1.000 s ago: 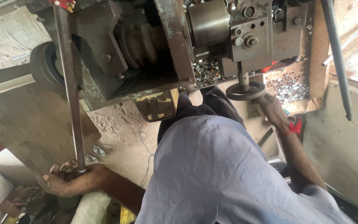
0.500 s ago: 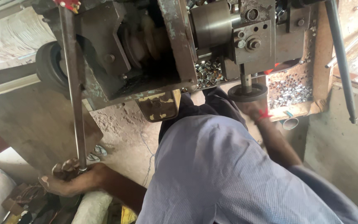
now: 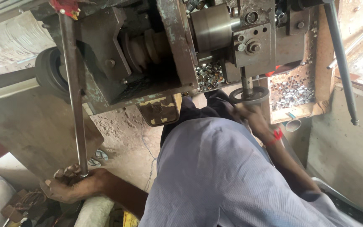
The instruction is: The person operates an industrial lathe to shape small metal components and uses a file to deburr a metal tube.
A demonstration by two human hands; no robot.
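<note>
The left hand [image 3: 70, 187] is wrapped round the bottom of a long metal lever [image 3: 74, 96]. The right hand [image 3: 251, 115] grips the round handwheel [image 3: 249, 95] under the machine [image 3: 156, 50], its fingers partly hidden.

The left hand [image 3: 70, 187] is low at the person's left side, the bare forearm running out from under the pale blue-grey shirt sleeve to it. Its fingers [image 3: 66, 171] are curled shut around the lower end of a long, thin grey metal lever rod [image 3: 74, 96], knuckles up. The right arm reaches forward and up, nearly straight, a red band at the wrist. The right hand [image 3: 248, 115] grips the round dark metal handwheel [image 3: 249, 95] from below.
</note>
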